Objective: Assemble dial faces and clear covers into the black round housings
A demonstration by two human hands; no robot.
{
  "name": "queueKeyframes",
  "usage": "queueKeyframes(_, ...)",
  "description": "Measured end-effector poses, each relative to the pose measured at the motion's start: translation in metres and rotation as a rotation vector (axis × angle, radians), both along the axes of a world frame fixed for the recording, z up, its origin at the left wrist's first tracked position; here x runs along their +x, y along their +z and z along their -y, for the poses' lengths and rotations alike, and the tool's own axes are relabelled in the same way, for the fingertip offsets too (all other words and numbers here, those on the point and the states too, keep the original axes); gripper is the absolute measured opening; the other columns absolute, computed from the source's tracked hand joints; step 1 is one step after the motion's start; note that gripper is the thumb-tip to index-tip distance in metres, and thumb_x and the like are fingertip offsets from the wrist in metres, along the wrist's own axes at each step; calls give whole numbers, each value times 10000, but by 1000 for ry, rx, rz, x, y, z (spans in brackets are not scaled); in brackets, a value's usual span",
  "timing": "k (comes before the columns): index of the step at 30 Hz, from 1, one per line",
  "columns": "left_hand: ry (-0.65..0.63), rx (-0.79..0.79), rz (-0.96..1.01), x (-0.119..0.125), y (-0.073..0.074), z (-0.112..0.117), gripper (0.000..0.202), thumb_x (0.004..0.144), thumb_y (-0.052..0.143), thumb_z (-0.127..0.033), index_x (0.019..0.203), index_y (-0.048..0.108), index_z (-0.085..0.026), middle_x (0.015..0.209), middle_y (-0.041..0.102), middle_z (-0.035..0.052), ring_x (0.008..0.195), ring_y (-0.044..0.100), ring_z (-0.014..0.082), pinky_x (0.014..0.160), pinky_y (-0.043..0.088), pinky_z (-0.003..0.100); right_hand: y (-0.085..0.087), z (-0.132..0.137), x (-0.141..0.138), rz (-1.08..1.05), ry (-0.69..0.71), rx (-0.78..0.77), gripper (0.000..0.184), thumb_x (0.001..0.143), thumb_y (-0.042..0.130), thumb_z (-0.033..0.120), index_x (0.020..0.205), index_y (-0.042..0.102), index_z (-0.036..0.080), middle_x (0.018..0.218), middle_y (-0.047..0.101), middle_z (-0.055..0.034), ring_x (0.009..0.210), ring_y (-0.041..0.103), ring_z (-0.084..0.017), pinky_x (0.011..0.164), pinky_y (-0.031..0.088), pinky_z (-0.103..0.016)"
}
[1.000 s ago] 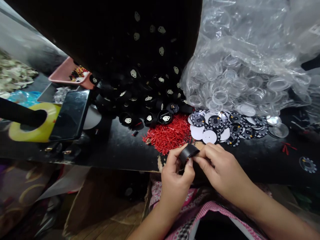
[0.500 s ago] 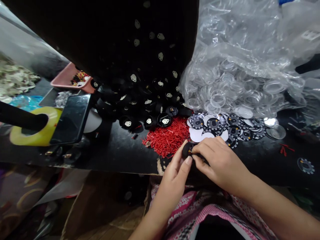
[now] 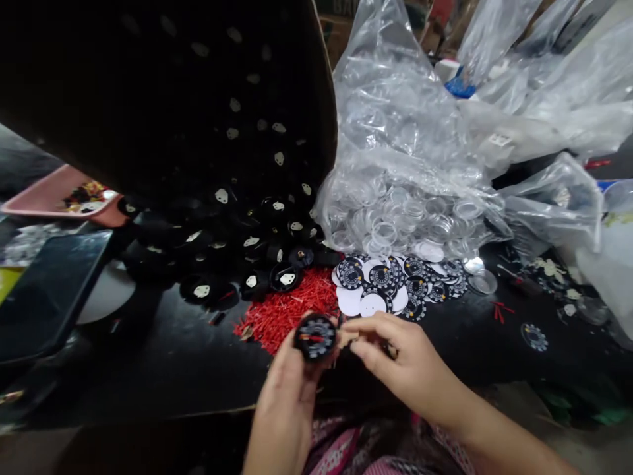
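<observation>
My left hand (image 3: 287, 389) is closed around a small round black gauge (image 3: 316, 337). Its dial faces up toward me, with white markings and a red pointer across it. My right hand (image 3: 395, 349) is just right of the gauge, fingers curled and bent toward its rim; what lies between the fingertips is blurred. Beyond the gauge is a heap of red pointers (image 3: 281, 310). Behind my right hand lie printed black dial discs (image 3: 380, 277), some turned white side up.
Black gauge cases (image 3: 284, 277) spill from a large dark container (image 3: 198, 86). Clear round lenses (image 3: 390, 218) fill a plastic bag (image 3: 386, 112). At left are a phone (image 3: 54, 290) and a pink tray (image 3: 44, 191). One loose dial (image 3: 534, 336) lies at right.
The gauge has turned so that its dial faces me, showing the red pointer. My right hand has drawn back slightly from it. The view has swung to the right.
</observation>
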State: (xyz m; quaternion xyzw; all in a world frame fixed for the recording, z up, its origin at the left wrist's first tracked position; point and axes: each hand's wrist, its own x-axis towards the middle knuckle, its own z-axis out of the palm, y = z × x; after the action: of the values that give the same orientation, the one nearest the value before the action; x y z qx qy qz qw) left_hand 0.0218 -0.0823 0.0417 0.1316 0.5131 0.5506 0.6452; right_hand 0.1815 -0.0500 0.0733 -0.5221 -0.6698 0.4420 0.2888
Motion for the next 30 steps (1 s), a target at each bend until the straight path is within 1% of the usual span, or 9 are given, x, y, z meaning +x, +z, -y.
queueKeyframes(3, -11, -56, 170, -1, 3, -5, 433, 853, 645, -514, 1170, 714, -226, 1261, 713, 96, 1204, 642, 281, 995, 550, 367, 0, 7, 5, -236, 90, -158, 499, 952, 557, 471, 1376, 536, 208, 1259, 657, -99, 1065, 653, -196, 917, 522, -328)
queueKeyframes(7, 116, -91, 216, 1, 7, -17, 325, 941, 555, -393, 1142, 714, -192, 1239, 720, 105, 1107, 695, 216, 874, 594, 267, 9, 7, 10, -262, 385, -226, 443, 888, 646, 507, 1233, 655, 230, 1169, 716, -67, 1036, 690, -208, 905, 540, -318)
queueKeyframes(10, 132, -69, 193, 4, 7, -19, 274, 957, 548, -353, 1075, 724, -179, 1110, 766, 100, 982, 734, 191, 845, 601, 270, 7, -24, 22, 27, 190, 23, 239, 982, 539, 371, 1020, 729, 231, 956, 758, -33, 893, 711, -179, 840, 545, -309)
queueKeyframes(13, -43, -67, 266, 12, 3, -11, 222, 926, 606, -360, 1002, 736, -197, 992, 791, 75, 861, 748, 188, 794, 611, 290, -9, -70, 35, 579, -144, 438, 194, 933, 580, 225, 1077, 704, 185, 1062, 703, -121, 1016, 658, -276, 901, 506, -453)
queueKeyframes(17, -115, -65, 287, 19, -5, -3, 224, 924, 608, -373, 1026, 733, -218, 980, 794, 59, 887, 740, 186, 839, 591, 304, -25, -106, 49, 660, -146, 522, 190, 874, 598, 152, 1031, 698, 116, 1127, 638, -199, 1082, 601, -350, 945, 456, -544)
queueKeyframes(21, -133, -90, 321, 17, -8, -8, 279, 944, 572, -395, 1089, 705, -198, 1046, 785, 81, 957, 729, 193, 870, 563, 315, -18, -86, 52, 461, -199, 544, 188, 919, 553, 200, 1046, 687, 167, 1086, 661, -128, 1049, 624, -273, 940, 492, -450)
queueKeyframes(23, -164, -103, 340, 16, -9, -11, 314, 952, 554, -411, 1139, 685, -195, 1086, 775, 85, 994, 722, 197, 884, 552, 320, -12, -63, 44, 259, -266, 414, 216, 934, 580, 274, 1112, 682, 208, 1012, 695, -74, 927, 659, -228, 852, 534, -393)
queueKeyframes(26, -198, -71, 331, 16, -10, -12, 341, 943, 552, -461, 1133, 693, -215, 1101, 767, 70, 1008, 716, 216, 924, 546, 371, -6, -29, 22, 76, -90, 154, 248, 947, 573, 276, 1165, 690, 255, 961, 701, -35, 828, 670, -182, 765, 553, -331)
queueKeyframes(30, -210, 55, 214, 18, -14, -8, 294, 890, 655, -407, 1146, 705, -273, 1242, 715, 40, 1158, 659, 262, 982, 536, 436, -5, -7, 1, 142, 51, 247, 316, 964, 516, 204, 1239, 668, 236, 1112, 608, -79, 886, 640, -165, 818, 531, -325)
